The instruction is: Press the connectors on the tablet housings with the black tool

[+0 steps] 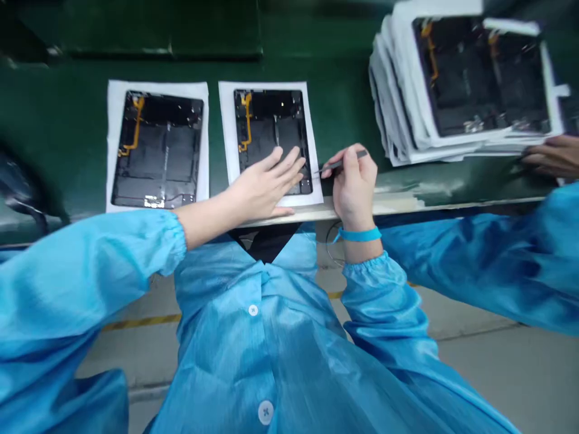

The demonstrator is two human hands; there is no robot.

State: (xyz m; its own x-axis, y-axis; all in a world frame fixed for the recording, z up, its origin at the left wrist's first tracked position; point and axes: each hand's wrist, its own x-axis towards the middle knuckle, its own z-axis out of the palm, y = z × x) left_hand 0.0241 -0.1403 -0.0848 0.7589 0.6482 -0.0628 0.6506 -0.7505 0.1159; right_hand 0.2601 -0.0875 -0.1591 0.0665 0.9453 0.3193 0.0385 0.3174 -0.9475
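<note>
My left hand (266, 184) lies with fingers spread over the lower part of a black device panel (262, 129), which rests on a white sheet (230, 141) at the bench edge. An orange flex strip (247, 120) runs down the panel's left side. Just right of the sheet, my right hand (355, 178) is closed around dark tweezers (337, 164), whose thin tip points left at the panel's right edge. Whether the tip touches anything is too small to tell.
A second black panel (156, 154) on a white sheet (116, 132) lies to the left. At the upper right stands a stack of white sheets (400, 102) bearing panels (484, 84). Another person's hand (554, 155) touches near its right side. A dark object (20, 181) sits far left.
</note>
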